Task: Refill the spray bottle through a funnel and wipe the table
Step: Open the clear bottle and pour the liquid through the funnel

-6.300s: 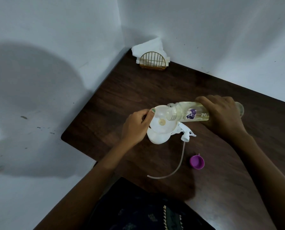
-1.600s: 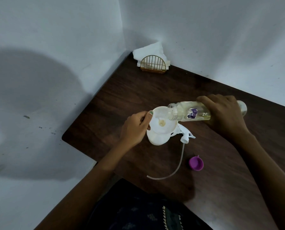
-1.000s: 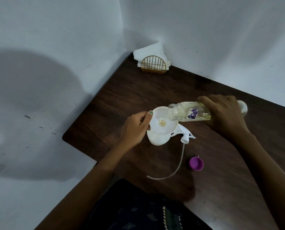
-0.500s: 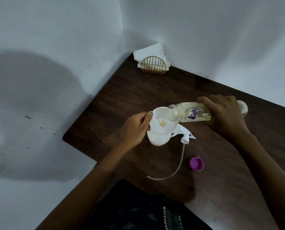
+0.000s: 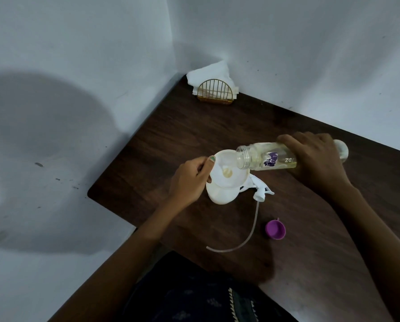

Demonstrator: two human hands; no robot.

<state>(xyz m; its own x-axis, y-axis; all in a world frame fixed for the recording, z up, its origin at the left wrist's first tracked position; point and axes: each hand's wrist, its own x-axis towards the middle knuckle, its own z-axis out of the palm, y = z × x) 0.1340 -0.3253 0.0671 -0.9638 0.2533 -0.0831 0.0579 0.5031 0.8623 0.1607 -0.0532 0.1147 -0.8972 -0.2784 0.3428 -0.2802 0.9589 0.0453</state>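
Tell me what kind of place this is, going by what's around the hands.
Probably a plain room in a home, at a corner table. A dark wooden table sits pushed into the corner of bare white walls, and a gold wire napkin holder stuffed with white paper napkins stands at the back.

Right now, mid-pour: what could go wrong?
1. The refill bottle lies nearly flat, its mouth over the funnel's edge; a surge could spill onto the table.
2. Only the left hand steadies the funnel on the spray bottle; a slip could tip it.
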